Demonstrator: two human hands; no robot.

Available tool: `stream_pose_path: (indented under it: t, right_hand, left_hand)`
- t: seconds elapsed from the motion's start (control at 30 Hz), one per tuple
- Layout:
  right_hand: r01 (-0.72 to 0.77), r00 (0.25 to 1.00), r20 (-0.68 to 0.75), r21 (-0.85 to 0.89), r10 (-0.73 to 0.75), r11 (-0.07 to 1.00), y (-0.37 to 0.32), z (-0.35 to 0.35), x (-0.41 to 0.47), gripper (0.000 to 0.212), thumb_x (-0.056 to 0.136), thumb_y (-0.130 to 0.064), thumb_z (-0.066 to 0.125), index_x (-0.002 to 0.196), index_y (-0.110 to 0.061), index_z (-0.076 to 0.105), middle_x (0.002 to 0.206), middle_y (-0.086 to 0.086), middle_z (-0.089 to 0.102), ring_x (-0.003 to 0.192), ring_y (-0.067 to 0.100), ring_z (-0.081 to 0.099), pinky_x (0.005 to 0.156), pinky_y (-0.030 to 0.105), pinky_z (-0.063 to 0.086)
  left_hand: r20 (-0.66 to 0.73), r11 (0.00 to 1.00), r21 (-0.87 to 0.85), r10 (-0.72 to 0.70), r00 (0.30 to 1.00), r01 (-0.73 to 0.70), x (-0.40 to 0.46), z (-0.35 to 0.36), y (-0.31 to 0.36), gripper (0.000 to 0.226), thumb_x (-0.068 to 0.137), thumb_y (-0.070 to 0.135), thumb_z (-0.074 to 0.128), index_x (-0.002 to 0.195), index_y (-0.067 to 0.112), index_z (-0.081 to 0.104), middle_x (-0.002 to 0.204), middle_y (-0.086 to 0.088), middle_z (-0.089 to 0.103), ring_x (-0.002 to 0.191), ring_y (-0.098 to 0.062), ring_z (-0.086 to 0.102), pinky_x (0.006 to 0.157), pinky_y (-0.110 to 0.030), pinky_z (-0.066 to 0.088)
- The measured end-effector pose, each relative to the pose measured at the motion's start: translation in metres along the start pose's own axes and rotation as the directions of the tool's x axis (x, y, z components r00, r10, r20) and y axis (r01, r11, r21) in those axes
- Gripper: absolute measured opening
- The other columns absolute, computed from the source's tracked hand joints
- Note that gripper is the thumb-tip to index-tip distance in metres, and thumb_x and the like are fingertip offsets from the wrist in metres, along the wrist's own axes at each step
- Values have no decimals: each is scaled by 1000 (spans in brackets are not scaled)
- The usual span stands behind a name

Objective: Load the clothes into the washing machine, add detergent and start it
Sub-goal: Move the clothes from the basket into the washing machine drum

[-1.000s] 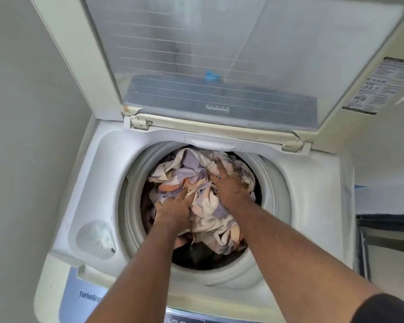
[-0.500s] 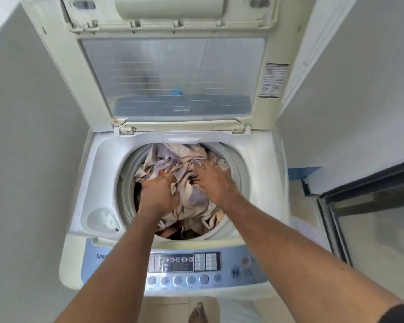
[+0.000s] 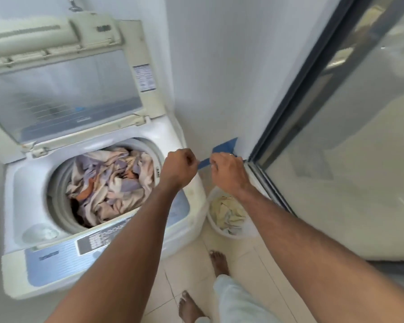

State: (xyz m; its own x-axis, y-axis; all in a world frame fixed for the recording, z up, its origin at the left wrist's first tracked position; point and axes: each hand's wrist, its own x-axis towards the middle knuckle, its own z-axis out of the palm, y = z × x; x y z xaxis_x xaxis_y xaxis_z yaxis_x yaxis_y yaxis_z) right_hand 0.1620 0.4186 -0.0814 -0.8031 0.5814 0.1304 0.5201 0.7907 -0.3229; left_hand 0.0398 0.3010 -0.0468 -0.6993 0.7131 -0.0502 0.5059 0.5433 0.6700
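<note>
Pastel clothes [image 3: 110, 183] fill the drum [image 3: 56, 190]; more in the basket [image 3: 211, 220]; both hands' fingers [image 3: 191, 157] curled, empty.

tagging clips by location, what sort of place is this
Probably a home laundry corner: a top-loading washing machine with its lid up, a laundry basket on the tiled floor, beside a sliding glass door.
</note>
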Motion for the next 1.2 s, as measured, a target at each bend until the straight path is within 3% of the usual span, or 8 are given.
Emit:
stream_pose_path:
  t: [0.13,0.23,0.4,0.63,0.83,1.0,1.13,1.2]
  right_hand:
    - [-111,994,9,-48,112,993,68,-19,-35,8,85,-12,57,80,-18,59,78,1,65,75,29,62,72,39,46]
    - [-191,979,63,-70,195,979,106,-18,-53,7,82,-13,56,79,-18,58,76,1,65,73,29,63,71,37,49]
    - [-195,956,219,-31,197,980,166,19,-62,8,87,-15,56,87,-18,63,85,4,69,80,32,65,76,38,50]
    - [-208,884,426,-10,192,978,252,99,-64,14,85,-12,57,92,-17,67,88,6,71,81,34,67,76,40,56]
    - [-240,833,517,17,197,971,311,181,-72,10,87,-9,57,88,-15,65,85,7,67,75,33,66,64,36,55]
    - [-284,805,556,54,207,957,337,260,-74,9,89,-11,54,88,-15,61,89,8,65,78,34,64,62,32,44]
    - [-260,774,608,55,174,964,346,324,-71,8,92,-12,53,91,-15,61,87,8,65,79,34,65,63,35,49]
    - [-241,771,618,57,156,969,350,355,-71,8,90,-11,56,88,-17,60,86,5,64,78,32,64,61,33,43]
  left_hand:
    - [127,997,-58,57,990,-50,-7,52,40,13,86,17,65,76,9,67,70,0,66,68,-22,60,63,-29,46]
    - [218,997,-37,76,973,-70,-10,92,51,16,87,16,66,71,12,64,62,10,56,62,-15,53,62,-26,41]
    - [320,999,53,-16,947,-1,-3,153,42,18,91,24,67,74,21,61,73,4,62,74,-21,61,64,-30,46]
    - [350,967,157,-243,905,199,11,247,3,14,91,25,67,89,12,72,93,-11,73,88,-34,66,75,-38,56]
    - [354,899,122,-435,828,420,2,333,-53,14,90,27,70,88,14,73,91,-6,75,87,-25,69,78,-31,55]
    - [356,877,142,-477,803,459,15,389,-105,17,92,32,68,90,15,73,88,0,71,85,-19,66,76,-25,45]
    - [322,875,143,-483,814,463,32,428,-142,14,91,30,70,89,16,73,80,6,62,76,-14,59,75,-22,43]
    - [318,877,139,-480,817,461,35,449,-160,13,91,28,71,85,17,71,78,6,63,76,-13,60,75,-22,43]
